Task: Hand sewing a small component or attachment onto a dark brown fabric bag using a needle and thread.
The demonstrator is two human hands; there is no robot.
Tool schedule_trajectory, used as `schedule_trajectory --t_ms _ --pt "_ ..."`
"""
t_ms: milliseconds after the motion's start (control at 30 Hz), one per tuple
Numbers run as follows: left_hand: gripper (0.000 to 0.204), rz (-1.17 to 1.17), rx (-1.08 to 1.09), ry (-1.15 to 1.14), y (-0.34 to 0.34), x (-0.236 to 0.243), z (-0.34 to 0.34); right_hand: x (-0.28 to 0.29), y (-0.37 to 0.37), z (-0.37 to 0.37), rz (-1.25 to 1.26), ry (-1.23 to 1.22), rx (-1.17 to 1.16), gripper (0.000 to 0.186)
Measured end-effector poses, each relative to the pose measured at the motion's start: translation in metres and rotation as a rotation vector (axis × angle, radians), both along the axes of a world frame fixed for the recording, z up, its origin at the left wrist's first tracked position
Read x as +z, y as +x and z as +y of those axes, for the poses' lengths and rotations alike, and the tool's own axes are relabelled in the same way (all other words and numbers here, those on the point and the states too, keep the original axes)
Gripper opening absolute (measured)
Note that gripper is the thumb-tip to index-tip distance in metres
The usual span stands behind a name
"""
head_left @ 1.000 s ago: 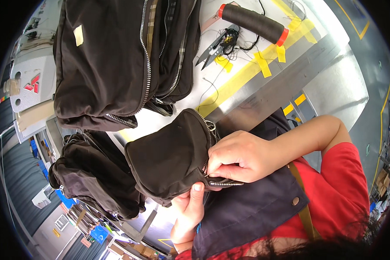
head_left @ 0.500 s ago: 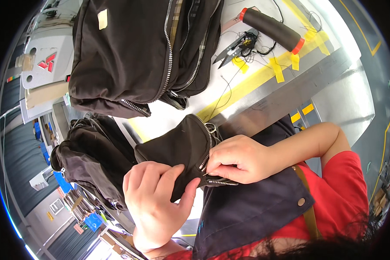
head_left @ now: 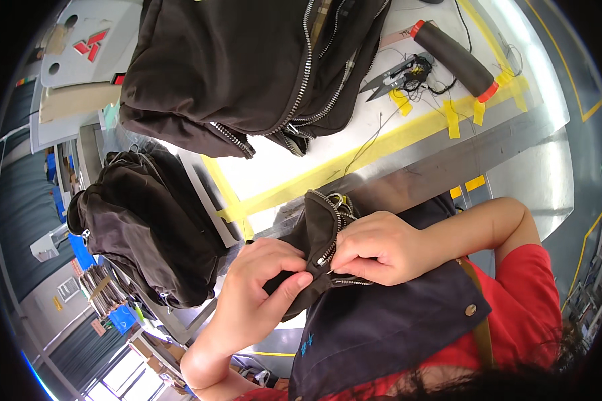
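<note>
- Upper left of the frame: a pale machine casing (head_left: 70, 60) bears a red emblem.
- Left of the frame, below it: a dark bag (head_left: 150, 230) sits slumped, its cloth creased, just beside the near end of the counter (head_left: 267, 170).
- Top centre: a larger dark bag (head_left: 214, 73) lies on the counter, its metal zips parted and a checked lining showing inside.
- Lower centre: my left hand (head_left: 247, 287) reaches up from the bottom edge, thumb and forefinger drawn nearly together on the cloth of a small dark pouch.
- Centre of the frame: the small dark pouch (head_left: 320, 230) is held between my two hands, in front of the counter's edge, a curved metal zip along its right side.
- Right of centre: my right hand (head_left: 384, 247) comes in from the right, the fingers pinched closed on a thin, needle-like thing (head_left: 330, 272) at the pouch, near the end of the zip.
- Below my right hand: a dark apron (head_left: 388, 327) covers my lap.
- Upper right: scissors (head_left: 386, 79) lie on the counter, their blades pointing left, beside a black thread tangle (head_left: 416, 75).
- Farther right: a dark thread spool (head_left: 455, 60) with red ends rests aslant, near strips of yellow tape (head_left: 452, 120).
- Lower right: my red sleeve (head_left: 525, 294).
</note>
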State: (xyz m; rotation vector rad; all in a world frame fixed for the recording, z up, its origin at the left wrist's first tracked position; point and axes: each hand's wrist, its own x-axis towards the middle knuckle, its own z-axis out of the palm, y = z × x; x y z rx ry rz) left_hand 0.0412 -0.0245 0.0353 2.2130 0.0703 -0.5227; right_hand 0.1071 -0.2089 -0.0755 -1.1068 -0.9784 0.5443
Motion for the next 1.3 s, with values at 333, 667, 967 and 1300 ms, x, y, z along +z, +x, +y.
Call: schedule_trajectory --t_ms 333,667,967,1300 --pt "0.012 -0.024 0.01 -0.123 -0.014 -0.008 0.001 0.005 -0.001 -0.007 -0.111 -0.038 0.05 0.008" --pt "0.021 -0.089 -0.062 -0.079 -0.016 -0.008 0.001 0.005 -0.003 -0.009 -0.099 -0.044 0.04 0.008" --pt "0.028 0.003 -0.033 -0.079 -0.015 -0.007 -0.002 0.004 -0.007 -0.009 -0.133 -0.042 0.067 0.008" --pt "0.025 0.047 0.054 -0.249 -0.021 -0.018 0.002 0.003 -0.01 -0.008 -0.111 -0.044 0.06 0.01"
